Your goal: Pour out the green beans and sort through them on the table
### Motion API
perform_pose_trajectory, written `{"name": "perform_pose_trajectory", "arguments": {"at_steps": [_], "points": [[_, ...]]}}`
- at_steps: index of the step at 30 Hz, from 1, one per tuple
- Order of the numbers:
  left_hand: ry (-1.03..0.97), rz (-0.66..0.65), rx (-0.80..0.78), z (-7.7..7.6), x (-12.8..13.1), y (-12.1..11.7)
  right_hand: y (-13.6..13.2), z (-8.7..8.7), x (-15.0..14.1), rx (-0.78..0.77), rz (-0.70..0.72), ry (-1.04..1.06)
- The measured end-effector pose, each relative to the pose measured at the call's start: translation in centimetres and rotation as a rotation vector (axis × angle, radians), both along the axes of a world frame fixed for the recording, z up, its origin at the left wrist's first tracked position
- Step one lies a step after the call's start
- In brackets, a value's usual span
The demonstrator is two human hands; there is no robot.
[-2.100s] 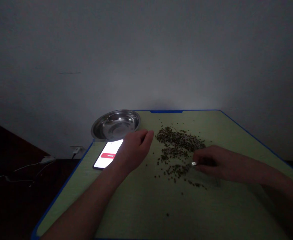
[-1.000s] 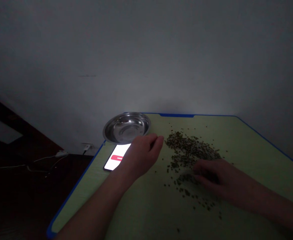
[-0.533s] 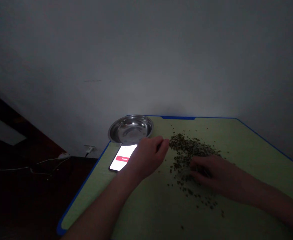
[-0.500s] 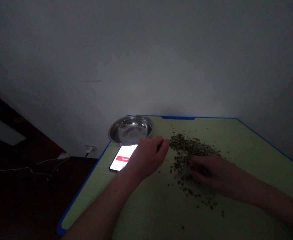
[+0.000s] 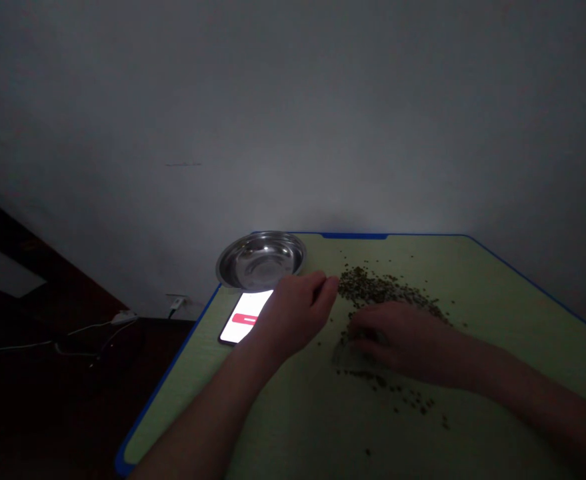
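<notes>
Small dark grains (image 5: 373,288) lie scattered in a loose heap on the pale green table. My left hand (image 5: 305,303) is closed at the left edge of the heap, thumb against curled fingers; whatever it may hold is hidden. In the heap's near part, my right hand (image 5: 397,337) is low over the tabletop with its fingers curled. A faint see-through thing (image 5: 347,357) shows under its fingertips, too dim and blurred to name. Beyond my left hand stands a shiny steel bowl (image 5: 263,270), with no grains visible in it.
A phone (image 5: 240,327) with a lit white screen lies by the bowl, partly behind my left forearm. The table (image 5: 497,300) has a blue rim and stands against a grey wall (image 5: 373,133). Cables and a plug (image 5: 177,303) are at the lower left.
My right hand has swept left across the near part of the heap, and the see-through thing has moved with it. My left hand stays almost where it was.
</notes>
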State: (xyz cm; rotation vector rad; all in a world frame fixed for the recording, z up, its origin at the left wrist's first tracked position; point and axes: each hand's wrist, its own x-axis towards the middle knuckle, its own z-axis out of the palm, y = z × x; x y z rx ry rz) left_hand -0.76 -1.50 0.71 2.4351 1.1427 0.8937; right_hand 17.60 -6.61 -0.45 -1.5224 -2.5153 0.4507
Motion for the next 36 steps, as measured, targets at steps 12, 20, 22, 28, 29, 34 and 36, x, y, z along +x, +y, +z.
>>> {"name": "perform_pose_trajectory", "arguments": {"at_steps": [12,20,22,28,29,34,36], "points": [[-0.014,0.007,0.009,0.2,-0.2,0.0,0.9,1.1,0.4,-0.067,-0.016,0.057],[-0.015,0.006,-0.001,-0.1,-0.3,0.0,0.8,-0.2,0.5,-0.046,-0.082,0.066],[-0.015,0.008,-0.008,-0.1,-0.3,-0.1,1.0,-0.5,1.0,-0.038,-0.104,0.046],[-0.014,0.002,0.000,0.3,-0.2,-0.1,1.6,-0.5,3.7,-0.025,-0.198,0.003],[-0.015,0.001,-0.001,0.3,-0.2,-0.1,1.6,-0.4,4.1,-0.025,-0.203,0.003],[-0.015,0.009,0.009,0.4,-0.3,-0.2,1.9,0.7,4.0,0.008,-0.185,0.008],[-0.020,0.017,0.014,0.3,-0.3,-0.1,2.4,1.2,3.0,0.040,-0.164,0.016]]}}
